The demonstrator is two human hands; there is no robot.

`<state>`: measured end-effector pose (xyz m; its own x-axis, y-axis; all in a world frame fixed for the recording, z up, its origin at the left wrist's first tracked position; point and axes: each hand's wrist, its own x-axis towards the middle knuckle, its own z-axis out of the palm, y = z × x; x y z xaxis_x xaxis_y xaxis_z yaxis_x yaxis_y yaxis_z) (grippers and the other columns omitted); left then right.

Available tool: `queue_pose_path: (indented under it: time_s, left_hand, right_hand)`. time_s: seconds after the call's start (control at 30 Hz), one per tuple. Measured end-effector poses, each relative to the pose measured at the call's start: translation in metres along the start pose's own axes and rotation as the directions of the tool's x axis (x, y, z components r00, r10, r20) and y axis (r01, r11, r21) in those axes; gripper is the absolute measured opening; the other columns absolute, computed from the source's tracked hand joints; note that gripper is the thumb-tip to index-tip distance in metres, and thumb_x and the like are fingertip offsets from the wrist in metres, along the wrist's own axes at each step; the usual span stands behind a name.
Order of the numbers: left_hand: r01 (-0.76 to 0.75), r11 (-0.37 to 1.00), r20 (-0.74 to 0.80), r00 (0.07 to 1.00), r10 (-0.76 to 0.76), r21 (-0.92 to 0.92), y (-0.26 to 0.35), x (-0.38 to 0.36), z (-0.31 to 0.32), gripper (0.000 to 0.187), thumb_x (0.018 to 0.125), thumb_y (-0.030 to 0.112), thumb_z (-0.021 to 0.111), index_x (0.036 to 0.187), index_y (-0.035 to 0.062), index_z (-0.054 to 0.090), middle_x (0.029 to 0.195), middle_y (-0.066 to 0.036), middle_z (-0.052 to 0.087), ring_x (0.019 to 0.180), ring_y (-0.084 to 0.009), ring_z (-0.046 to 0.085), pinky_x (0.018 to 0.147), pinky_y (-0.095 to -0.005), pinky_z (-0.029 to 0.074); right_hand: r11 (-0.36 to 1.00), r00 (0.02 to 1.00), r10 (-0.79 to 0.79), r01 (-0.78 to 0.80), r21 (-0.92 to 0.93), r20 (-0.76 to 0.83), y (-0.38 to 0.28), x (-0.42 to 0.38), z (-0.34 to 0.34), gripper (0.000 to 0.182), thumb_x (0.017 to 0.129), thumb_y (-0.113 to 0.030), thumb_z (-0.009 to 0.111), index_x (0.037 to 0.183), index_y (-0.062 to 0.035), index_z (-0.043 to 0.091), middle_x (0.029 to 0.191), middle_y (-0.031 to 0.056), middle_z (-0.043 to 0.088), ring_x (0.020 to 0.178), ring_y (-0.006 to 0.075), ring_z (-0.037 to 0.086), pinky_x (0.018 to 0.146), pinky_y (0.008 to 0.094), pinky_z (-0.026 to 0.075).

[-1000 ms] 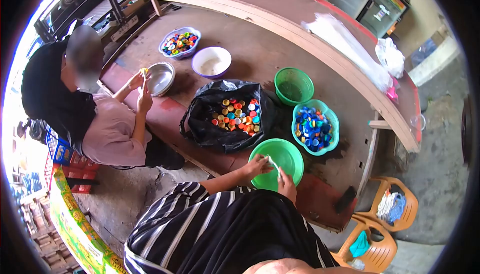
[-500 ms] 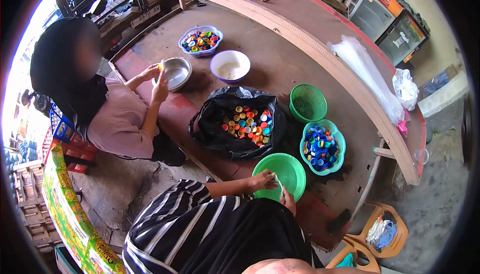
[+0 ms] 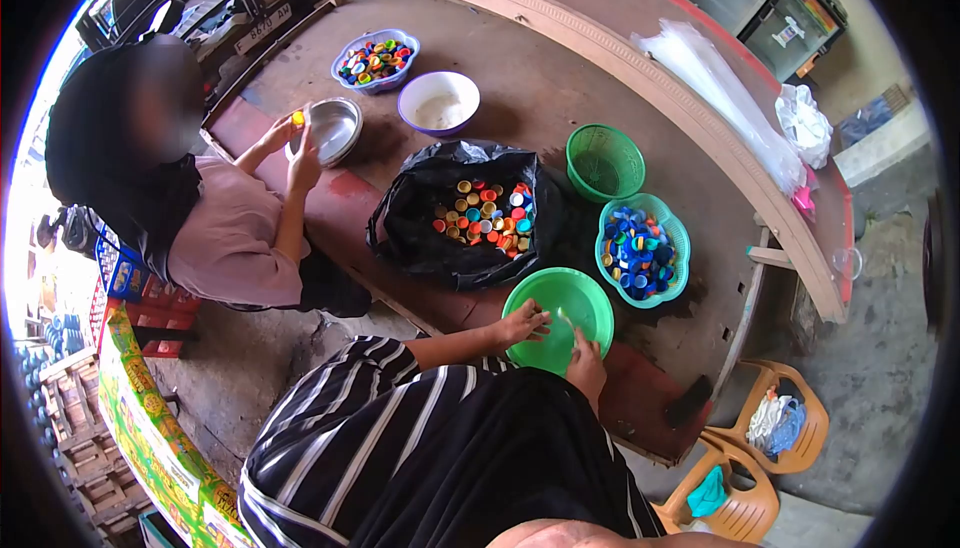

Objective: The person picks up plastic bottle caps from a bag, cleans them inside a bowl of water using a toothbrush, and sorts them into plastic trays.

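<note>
My left hand [image 3: 526, 321] hangs over the left part of a green basin [image 3: 592, 303], its fingers curled together. Whatever they pinch is too small to make out. My right hand [image 3: 586, 363], at the basin's near right rim, is closed on a thin knife [image 3: 567, 320] with its pale blade pointing up and away from me. A gap separates the blade from my left fingers. Just beyond the basin lies an open black plastic bag [image 3: 400, 233] with many coloured bottle caps [image 3: 485, 216] in it. Right of the basin, a light-blue scalloped basket [image 3: 683, 258] contains mostly blue caps.
A green basket [image 3: 606, 162] stands behind the blue one. Farther back are a white-and-purple bowl [image 3: 438, 103] and another basket of caps [image 3: 376, 60]. At left, a person [image 3: 240, 223] holds a yellow cap [image 3: 298, 119] beside a metal bowl [image 3: 335, 130]. A wooden rail [image 3: 560, 23] edges the table.
My hands have moved apart, and the knife has come away from my left fingers. The view has shifted slightly. The other person's hands have shifted, showing the yellow cap more clearly.
</note>
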<state>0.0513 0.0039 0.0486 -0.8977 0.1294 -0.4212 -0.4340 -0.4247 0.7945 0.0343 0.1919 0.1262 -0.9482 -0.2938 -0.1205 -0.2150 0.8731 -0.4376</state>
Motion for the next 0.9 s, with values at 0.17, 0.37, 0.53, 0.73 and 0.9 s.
queue_pose_path:
  time_s: [0.17,0.37,0.53,0.73,0.9]
  left_hand:
    - [-0.327,0.751,-0.035,0.906,0.421,0.574,0.051,-0.016,0.012,0.035,0.1,0.026,0.047,0.118,-0.0011,0.034,0.129,-0.02,0.052,0.12,-0.0355,0.053,0.098,-0.0405,0.045]
    - [-0.614,0.463,-0.092,0.537,0.839,0.64,0.15,0.021,-0.01,0.047,0.103,0.022,0.035,0.142,-0.0018,0.023,0.142,-0.027,0.037,0.135,-0.0361,0.036,0.108,-0.0382,0.032]
    - [-0.614,0.263,-0.117,0.268,0.956,0.744,0.243,0.079,-0.035,0.043,0.103,0.024,0.035,0.137,-0.0017,0.031,0.134,-0.03,0.041,0.125,-0.0455,0.043,0.099,-0.0431,0.039]
    - [-0.612,0.33,-0.188,0.287,0.939,0.718,0.262,0.077,-0.023,0.045,0.103,0.025,0.036,0.137,-0.0041,0.031,0.134,-0.03,0.039,0.124,-0.0461,0.043,0.099,-0.0437,0.038]
    - [-0.603,0.301,-0.082,0.363,0.928,0.739,0.183,0.029,-0.018,0.043,0.103,0.023,0.035,0.14,0.0001,0.032,0.132,-0.023,0.042,0.131,-0.042,0.038,0.103,-0.0407,0.035]
  right_hand:
    - [0.928,0.981,-0.046,0.112,0.357,-0.187,-0.004,0.026,0.0,0.042,0.09,-0.011,0.058,0.131,-0.0074,0.051,0.102,0.0146,0.061,0.087,0.025,0.06,0.075,0.0351,0.048]
    - [0.558,0.946,-0.161,0.322,0.765,-0.281,-0.062,0.115,-0.016,0.044,0.099,-0.009,0.04,0.143,-0.0012,0.035,0.139,0.0146,0.047,0.129,0.0239,0.045,0.107,0.0335,0.033]
    - [0.663,0.817,-0.364,0.565,0.491,-0.447,-0.12,0.213,-0.031,0.045,0.1,-0.011,0.038,0.143,-0.0001,0.033,0.144,0.0153,0.041,0.133,0.0239,0.04,0.11,0.0336,0.03]
    - [0.704,0.724,-0.493,0.658,0.269,-0.482,-0.137,0.245,-0.027,0.046,0.101,-0.014,0.037,0.145,0.0012,0.03,0.149,0.016,0.034,0.137,0.0238,0.033,0.112,0.0339,0.026]
    - [0.504,0.723,-0.478,0.69,0.519,-0.498,-0.106,0.186,-0.01,0.048,0.102,-0.015,0.038,0.145,0.002,0.028,0.15,0.016,0.032,0.138,0.0237,0.033,0.112,0.034,0.026]
